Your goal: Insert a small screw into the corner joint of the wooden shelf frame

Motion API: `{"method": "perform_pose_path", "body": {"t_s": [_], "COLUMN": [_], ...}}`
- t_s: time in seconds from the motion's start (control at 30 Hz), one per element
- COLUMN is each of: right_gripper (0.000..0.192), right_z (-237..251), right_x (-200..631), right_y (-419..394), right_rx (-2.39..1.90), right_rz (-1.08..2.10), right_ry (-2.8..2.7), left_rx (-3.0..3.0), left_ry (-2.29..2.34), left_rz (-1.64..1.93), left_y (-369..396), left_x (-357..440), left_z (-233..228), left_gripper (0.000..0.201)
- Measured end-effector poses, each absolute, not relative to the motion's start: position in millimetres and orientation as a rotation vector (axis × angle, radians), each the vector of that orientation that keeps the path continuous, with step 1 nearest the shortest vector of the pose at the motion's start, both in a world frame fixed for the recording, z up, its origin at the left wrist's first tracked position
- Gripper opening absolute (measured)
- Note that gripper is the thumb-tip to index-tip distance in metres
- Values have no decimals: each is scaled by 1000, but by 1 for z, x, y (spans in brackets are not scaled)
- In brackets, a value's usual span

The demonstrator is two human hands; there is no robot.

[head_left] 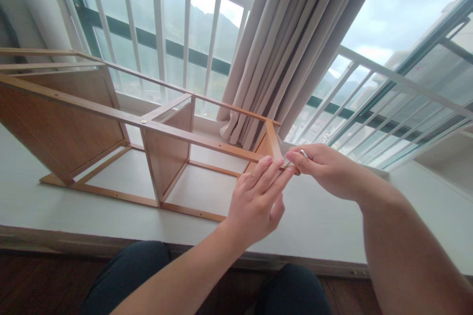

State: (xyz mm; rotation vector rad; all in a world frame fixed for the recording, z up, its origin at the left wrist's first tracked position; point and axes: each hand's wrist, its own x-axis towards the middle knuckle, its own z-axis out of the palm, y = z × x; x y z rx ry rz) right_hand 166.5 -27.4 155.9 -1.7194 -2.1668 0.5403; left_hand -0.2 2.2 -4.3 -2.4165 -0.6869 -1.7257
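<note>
Shelf frame (111,123) lies on its side on the white sill ledge (325,226), stretching away to the left of both your hands, with its near corner right at your fingertips. Your left hand (258,197) has its fingers extended, tips resting against that corner rail. Your right hand (325,170) is pinched shut on a small metal tool (303,153), just above the same corner; the two hands touch at the fingertips. Long axis of the frame runs left to right, angling away toward the window. Frame is light brown wood: thin rails, two solid panels, open compartments, one round fitting (143,121) showing on the front rail. Beige curtain (291,44) hangs behind the corner
</note>
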Motion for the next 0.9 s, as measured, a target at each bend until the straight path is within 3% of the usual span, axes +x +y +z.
{"method": "perform_pose_path", "body": {"t_s": [0.23, 0.9], "right_gripper": [56, 59], "right_z": [155, 144], "right_x": [173, 164], "right_y": [-21, -23], "right_rx": [-1665, -1760], "right_rz": [634, 419], "right_ry": [-2166, -2028], "left_rx": [-2407, -2422], "left_ry": [-693, -700], "left_rz": [-1720, -1711], "left_y": [2, 2], "left_x": [0, 0], "left_z": [-4, -4], "left_gripper": [51, 53]}}
